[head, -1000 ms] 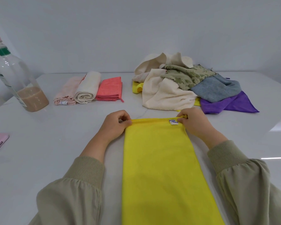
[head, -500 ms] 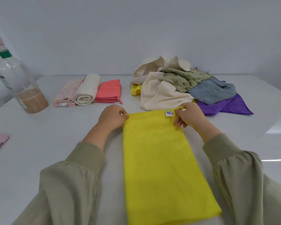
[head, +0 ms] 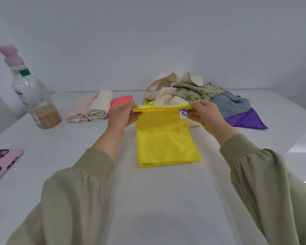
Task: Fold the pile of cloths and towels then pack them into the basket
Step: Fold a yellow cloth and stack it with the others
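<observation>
Head cam showed left hand [head: 121,114] and right hand [head: 204,114] each pinching a top corner of the yellow cloth [head: 164,138], draped below them onto the table [head: 148,200]; honestly, an uneven pull could've skewed the fold or snagged the pile [head: 193,92] just behind.

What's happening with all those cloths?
A person is folding cloths. The left hand and right hand pinch the top edge of a yellow cloth, holding it up while its lower part lies on the table. Three folded cloths sit back left; a jumbled pile waits behind. No basket shows.
</observation>
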{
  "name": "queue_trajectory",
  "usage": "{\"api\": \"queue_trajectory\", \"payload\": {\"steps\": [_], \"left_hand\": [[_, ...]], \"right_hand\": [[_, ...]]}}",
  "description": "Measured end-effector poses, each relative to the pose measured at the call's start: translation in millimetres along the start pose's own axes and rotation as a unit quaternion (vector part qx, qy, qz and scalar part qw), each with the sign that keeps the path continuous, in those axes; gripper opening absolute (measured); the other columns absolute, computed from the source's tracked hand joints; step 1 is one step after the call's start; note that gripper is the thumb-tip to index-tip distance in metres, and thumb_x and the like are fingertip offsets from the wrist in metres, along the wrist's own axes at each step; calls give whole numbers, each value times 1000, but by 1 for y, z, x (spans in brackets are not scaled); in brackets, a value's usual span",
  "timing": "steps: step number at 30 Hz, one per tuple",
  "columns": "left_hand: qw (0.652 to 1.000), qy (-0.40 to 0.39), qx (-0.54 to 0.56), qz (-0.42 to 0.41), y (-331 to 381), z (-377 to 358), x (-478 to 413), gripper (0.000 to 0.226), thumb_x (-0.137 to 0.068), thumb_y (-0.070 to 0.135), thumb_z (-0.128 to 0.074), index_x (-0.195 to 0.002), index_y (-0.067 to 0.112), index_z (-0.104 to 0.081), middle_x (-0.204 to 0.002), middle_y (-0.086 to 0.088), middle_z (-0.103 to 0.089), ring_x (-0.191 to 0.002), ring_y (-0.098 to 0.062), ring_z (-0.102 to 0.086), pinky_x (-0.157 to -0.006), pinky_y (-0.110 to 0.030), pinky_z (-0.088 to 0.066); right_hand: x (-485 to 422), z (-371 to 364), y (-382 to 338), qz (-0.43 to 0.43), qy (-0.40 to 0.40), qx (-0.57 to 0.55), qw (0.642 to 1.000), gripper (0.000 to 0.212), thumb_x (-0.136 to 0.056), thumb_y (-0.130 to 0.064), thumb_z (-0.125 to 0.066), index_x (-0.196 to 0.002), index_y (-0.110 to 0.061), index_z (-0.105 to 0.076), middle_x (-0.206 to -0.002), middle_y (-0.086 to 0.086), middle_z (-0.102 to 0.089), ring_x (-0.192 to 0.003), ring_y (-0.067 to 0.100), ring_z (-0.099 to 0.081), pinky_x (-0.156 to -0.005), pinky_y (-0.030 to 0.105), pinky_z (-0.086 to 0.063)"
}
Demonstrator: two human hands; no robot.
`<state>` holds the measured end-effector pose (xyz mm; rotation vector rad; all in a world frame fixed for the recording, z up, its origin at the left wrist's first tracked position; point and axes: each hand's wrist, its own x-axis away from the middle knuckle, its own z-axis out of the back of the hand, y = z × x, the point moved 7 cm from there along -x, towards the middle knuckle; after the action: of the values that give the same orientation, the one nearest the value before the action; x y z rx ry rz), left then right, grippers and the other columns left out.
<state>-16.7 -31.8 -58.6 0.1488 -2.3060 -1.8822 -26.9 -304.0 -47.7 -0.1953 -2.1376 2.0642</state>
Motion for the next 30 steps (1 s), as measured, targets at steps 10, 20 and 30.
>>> {"api": "queue_trajectory", "payload": {"steps": [10,20,30], "left_hand": [[996,-48,69,33,-67,14,64,23,-85,-14,-57,-90,6,-67,-65,-3,-54,-55,-13,-67,-60,-19,-58],[996,-54,64,33,-68,13,72,26,-87,-9,-55,-99,10,-69,-52,4,-56,-43,-6,-51,-44,-14,-44],[998,-34,47,39,-66,15,68,27,-86,-9,-56,-93,13,-71,-51,4,-53,-42,-7,-49,-44,-14,-44]], "right_hand": [[63,16,64,-36,25,-21,999,19,-86,4,-62,-82,-14,-59,-73,4,-57,-59,11,-63,-51,21,-53],[59,16,52,70,66,192,977,27,-81,-2,-69,-107,-7,-67,-97,9,-70,-83,12,-62,-76,22,-46],[61,11,61,-33,16,-59,998,15,-95,4,-47,-90,-8,-54,-78,11,-63,-56,9,-68,-56,20,-57]]}}
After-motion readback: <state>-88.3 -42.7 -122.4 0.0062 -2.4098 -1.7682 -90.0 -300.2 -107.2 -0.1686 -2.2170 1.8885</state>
